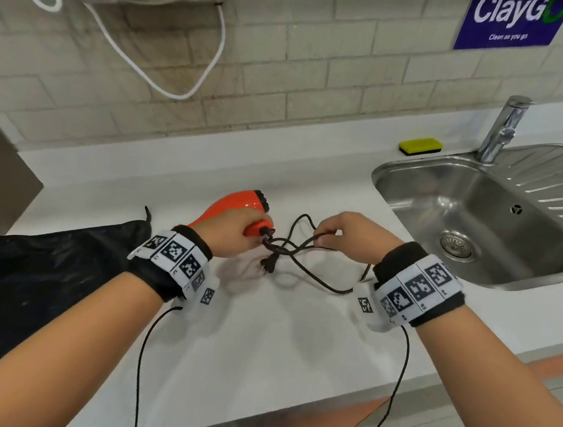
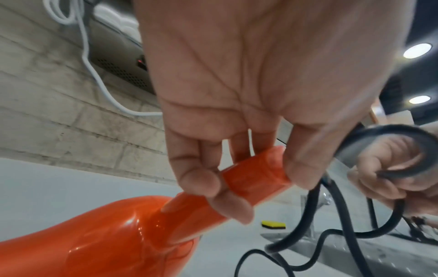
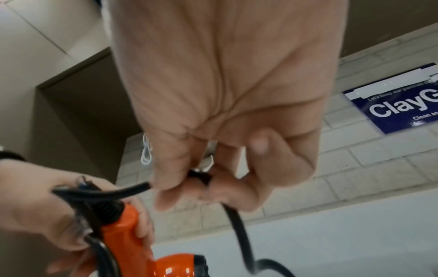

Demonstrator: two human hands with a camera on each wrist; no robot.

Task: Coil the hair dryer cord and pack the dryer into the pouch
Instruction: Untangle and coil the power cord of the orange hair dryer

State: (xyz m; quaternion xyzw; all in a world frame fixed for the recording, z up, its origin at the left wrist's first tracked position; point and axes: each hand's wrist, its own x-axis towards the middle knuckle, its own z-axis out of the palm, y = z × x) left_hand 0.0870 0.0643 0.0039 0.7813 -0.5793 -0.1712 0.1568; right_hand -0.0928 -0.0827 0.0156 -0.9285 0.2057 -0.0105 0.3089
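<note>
An orange hair dryer (image 1: 237,203) lies on the white counter (image 1: 264,330), its black rear grille pointing away from me. My left hand (image 1: 234,233) grips the dryer's handle (image 2: 255,180) near where the black cord (image 1: 306,269) leaves it. My right hand (image 1: 345,235) pinches a loop of that cord (image 3: 201,178) a short way to the right of the handle. Loose loops of cord and the plug (image 1: 267,265) lie on the counter between and below my hands. The black pouch (image 1: 42,282) lies flat at the left, under my left forearm.
A steel sink (image 1: 475,215) with a tap (image 1: 504,129) sits at the right, a yellow sponge (image 1: 421,145) behind it. A white cable (image 1: 156,68) hangs on the brick wall. The counter's front edge runs below my forearms.
</note>
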